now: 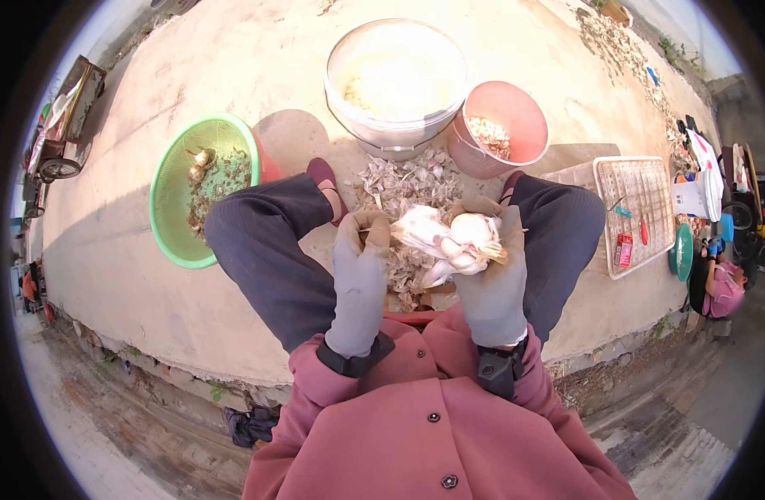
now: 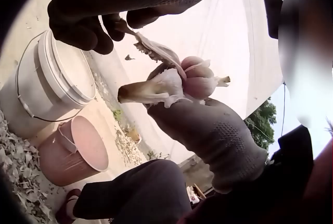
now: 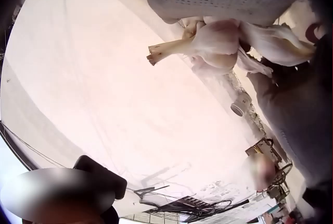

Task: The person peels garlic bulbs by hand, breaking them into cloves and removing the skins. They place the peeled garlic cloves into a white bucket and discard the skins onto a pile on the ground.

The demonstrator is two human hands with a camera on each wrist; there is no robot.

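Both hands wear grey gloves and meet over the lap. My right hand [image 1: 495, 287] grips a garlic bulb [image 1: 472, 233] whose pinkish cloves show where the skin is off. In the left wrist view a stub of stem [image 2: 140, 92] sticks out from the bulb. My left hand [image 1: 359, 279] pinches the end of a strip of papery garlic skin [image 2: 161, 52], which stretches across to the bulb and is still joined to it. The right wrist view has the bulb [image 3: 216, 47] under the right palm, root end outward.
Garlic skins [image 1: 407, 179] lie heaped between the feet. Beyond them stand a white bucket [image 1: 391, 137] and a pink bucket [image 1: 524, 137] with garlic pieces inside. A green sieve basket [image 1: 170, 229] is by the left knee. To the right lies a tray [image 1: 649, 179] with small items.
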